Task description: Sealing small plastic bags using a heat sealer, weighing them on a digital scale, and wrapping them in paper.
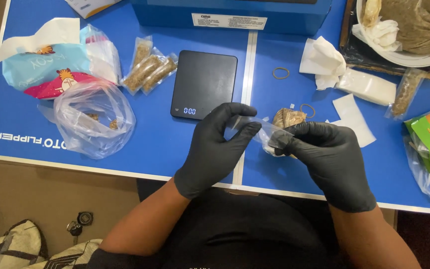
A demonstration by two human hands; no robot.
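At the centre of the frame, your two black-gloved hands meet over the near edge of a blue table [175, 144]. Your left hand [215, 149] pinches one end of a small clear packet [269, 133] between thumb and fingers; your right hand [327, 159] grips the other end. The packet holds a brown, grainy filling, which bulges just above your right fingers. Whether its mouth is sealed yet is hard to tell, since the plastic is see-through and partly covered.

Three filled packets [148, 69] lie together at upper left of centre, so some of the work looks done. A black scale [204, 82] sits just above your hands, nothing on it. A loose clear bag [95, 119] at left holds only a few brown bits. A large bowl [414, 60] of the brown stuff at upper right looks well stocked, so more seems left. Two rubber bands [280, 73] lie near the packet.
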